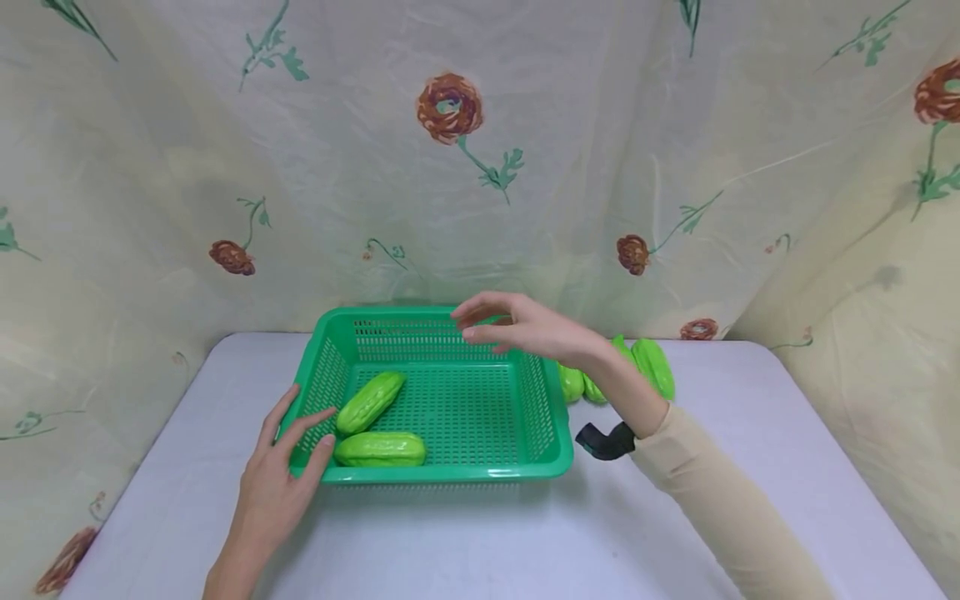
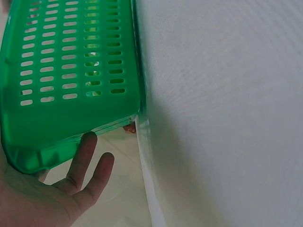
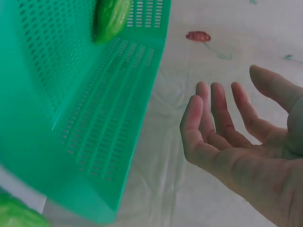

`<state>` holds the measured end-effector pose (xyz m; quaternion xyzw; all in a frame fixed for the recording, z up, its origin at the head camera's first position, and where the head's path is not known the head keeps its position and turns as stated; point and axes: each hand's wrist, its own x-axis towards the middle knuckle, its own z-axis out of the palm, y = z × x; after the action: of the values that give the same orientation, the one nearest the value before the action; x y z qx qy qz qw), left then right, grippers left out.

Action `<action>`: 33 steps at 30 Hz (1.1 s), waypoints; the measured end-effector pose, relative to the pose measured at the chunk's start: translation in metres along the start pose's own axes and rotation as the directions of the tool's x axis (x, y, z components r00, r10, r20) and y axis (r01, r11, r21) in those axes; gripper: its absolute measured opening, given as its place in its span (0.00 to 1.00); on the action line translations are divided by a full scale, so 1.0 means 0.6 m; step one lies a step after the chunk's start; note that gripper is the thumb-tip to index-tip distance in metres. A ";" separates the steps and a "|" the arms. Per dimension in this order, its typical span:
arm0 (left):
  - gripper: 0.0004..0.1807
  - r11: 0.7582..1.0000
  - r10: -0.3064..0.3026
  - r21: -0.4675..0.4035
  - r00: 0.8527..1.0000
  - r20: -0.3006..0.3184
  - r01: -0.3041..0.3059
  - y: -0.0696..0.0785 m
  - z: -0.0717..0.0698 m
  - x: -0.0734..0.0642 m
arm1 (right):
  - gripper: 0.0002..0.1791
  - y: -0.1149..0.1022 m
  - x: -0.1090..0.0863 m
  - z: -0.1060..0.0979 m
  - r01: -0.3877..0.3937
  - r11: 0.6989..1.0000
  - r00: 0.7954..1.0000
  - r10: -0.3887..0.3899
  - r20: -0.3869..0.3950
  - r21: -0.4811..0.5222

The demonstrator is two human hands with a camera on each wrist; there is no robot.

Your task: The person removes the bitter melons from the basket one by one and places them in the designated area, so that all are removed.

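Observation:
A green plastic basket (image 1: 450,473) with slotted walls stands on the table. Two bright green bitter melons, one slanted (image 1: 371,402) and one lying crosswise (image 1: 380,449), are in its left part. At the basket's near left corner is my left hand (image 1: 273,479), its fingers spread and loosely bent at the rim; the left wrist view shows fingers (image 2: 84,153) beside the outer wall. My right hand (image 1: 521,325) hovers over the far right rim. In the right wrist view that hand (image 3: 236,142) is empty, its fingers apart and gently bent.
Several more bitter melons (image 1: 654,367) lie to the right of the basket, partly behind the right forearm. A white cloth covers the table (image 1: 675,517). Flower-patterned curtains (image 1: 360,167) hang behind and at both sides. A black strap piece (image 1: 604,441) sits at the right wrist.

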<state>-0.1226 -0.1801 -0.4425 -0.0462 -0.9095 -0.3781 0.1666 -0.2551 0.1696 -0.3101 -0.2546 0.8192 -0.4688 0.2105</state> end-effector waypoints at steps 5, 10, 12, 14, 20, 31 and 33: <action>0.19 1.000 -0.005 -0.002 1.000 0.005 0.005 -0.002 0.000 -0.002 | 0.22 -0.007 0.025 0.015 -0.005 1.000 0.999 0.004 0.043 0.017; 0.19 1.000 0.000 0.002 1.000 0.004 0.000 -0.003 -0.001 -0.002 | 0.21 -0.001 0.048 0.031 0.004 1.000 0.997 -0.005 0.080 0.015; 0.19 1.000 0.002 0.004 1.000 0.003 -0.002 -0.004 -0.002 -0.001 | 0.21 0.002 0.057 0.037 0.006 1.000 0.996 -0.007 0.094 0.008; 0.19 1.000 0.002 0.004 1.000 0.003 -0.002 -0.004 -0.003 -0.001 | 0.20 0.004 0.066 0.042 0.008 1.000 0.994 -0.008 0.105 -0.001; 0.19 1.000 -0.005 -0.001 1.000 0.003 0.005 -0.005 -0.004 -0.001 | 0.21 0.008 0.096 0.056 0.000 1.000 0.991 0.001 0.132 -0.002; 0.19 1.000 -0.011 -0.013 1.000 0.009 0.011 -0.002 -0.002 0.001 | 0.22 0.027 0.136 0.102 -0.058 0.998 0.971 0.049 0.233 0.036; 0.19 1.000 -0.012 -0.010 1.000 0.008 0.012 -0.002 -0.002 0.001 | 0.23 0.032 0.141 0.108 -0.080 0.996 0.963 0.068 0.260 0.037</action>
<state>-0.1231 -0.1818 -0.4425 -0.0428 -0.9085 -0.3834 0.1604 -0.2878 0.0830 -0.3664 -0.2778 0.7823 -0.4427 0.3389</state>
